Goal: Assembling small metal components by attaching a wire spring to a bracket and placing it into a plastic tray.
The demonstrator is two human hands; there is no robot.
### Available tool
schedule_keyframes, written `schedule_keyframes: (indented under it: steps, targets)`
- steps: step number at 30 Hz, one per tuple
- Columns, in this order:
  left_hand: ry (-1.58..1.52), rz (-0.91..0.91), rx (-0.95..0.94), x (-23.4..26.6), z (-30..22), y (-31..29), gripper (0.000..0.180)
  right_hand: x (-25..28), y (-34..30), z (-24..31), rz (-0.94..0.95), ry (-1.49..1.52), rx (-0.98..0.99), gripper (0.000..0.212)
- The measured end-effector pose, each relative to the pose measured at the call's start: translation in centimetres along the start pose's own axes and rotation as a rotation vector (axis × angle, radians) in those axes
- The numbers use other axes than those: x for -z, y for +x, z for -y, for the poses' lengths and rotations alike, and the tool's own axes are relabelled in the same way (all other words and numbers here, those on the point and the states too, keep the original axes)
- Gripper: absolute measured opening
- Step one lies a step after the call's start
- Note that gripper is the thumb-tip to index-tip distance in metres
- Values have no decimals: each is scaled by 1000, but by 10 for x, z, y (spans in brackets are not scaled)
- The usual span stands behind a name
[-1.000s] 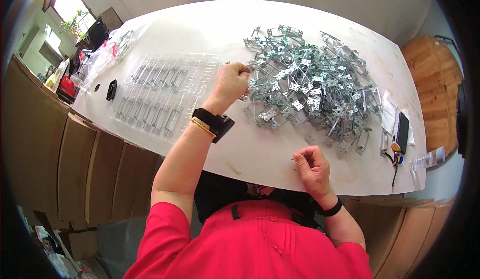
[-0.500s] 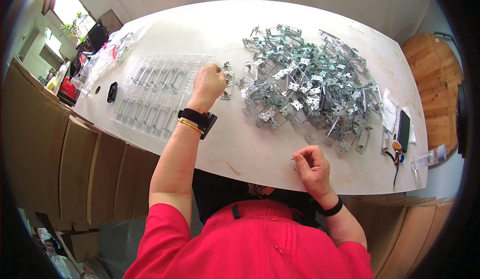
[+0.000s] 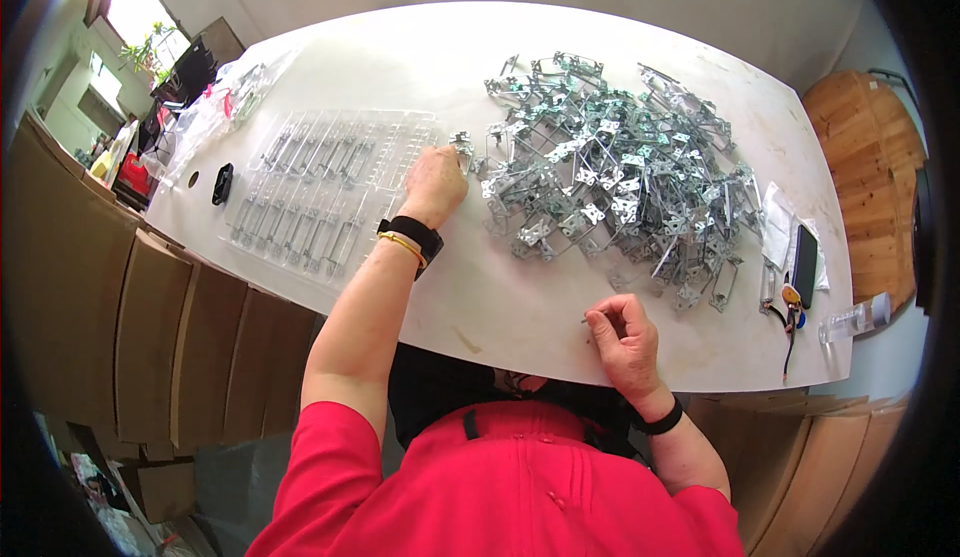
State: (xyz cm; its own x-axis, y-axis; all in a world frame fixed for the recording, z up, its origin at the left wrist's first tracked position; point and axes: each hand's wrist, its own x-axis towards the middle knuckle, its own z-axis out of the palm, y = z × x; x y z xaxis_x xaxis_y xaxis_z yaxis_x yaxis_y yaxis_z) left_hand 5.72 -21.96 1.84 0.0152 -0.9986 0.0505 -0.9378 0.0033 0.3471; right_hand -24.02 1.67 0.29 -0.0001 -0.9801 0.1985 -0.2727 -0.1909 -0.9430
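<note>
My left hand [image 3: 437, 185] is at the right edge of a clear plastic tray [image 3: 405, 127], its fingers curled closed and largely hidden under the hand. Small metal brackets [image 3: 461, 143] lie right by those fingertips. Rows of slim metal pieces [image 3: 318, 149] fill slots in the left part of the tray. Near the table's front edge, my right hand [image 3: 630, 347] pinches a small thin grey piece [image 3: 586, 320], whose tip shows between thumb and finger. To the right of my left hand lies a big heap of metal brackets [image 3: 620, 167] with thin rods.
On the white table [image 3: 500, 307], a black phone [image 3: 806, 257], a tool with an orange part [image 3: 792, 294] and a clear bottle [image 3: 855, 319] lie at the right. A black object [image 3: 223, 184] and clear plastic bags [image 3: 215, 117] are at the left. Cardboard boxes [image 3: 150, 327] stand beside the table.
My left hand has moved a little right and nearer to me, over the metal brackets beside the tray, covering part of them. My right hand stays where it was.
</note>
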Motion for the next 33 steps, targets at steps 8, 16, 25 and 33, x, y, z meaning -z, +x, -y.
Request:
schedule_keyframes:
  steps: [8, 16, 25, 33]
  targets:
    - [-27, -56, 15, 9, -8, -10, 23, -1, 0, -3, 0, 12, 1, 15]
    - [-46, -124, -6, 15, -8, -14, 19, -1, 1, 1, 5, -19, -4, 15]
    - [-239, -224, -201, 40, -51, -40, 14, -2, -1, -3, 5, 12, -23, 16]
    - [-449, -212, -453, 25, -73, -52, 16, -3, 0, -3, 2, 47, 4, 14]
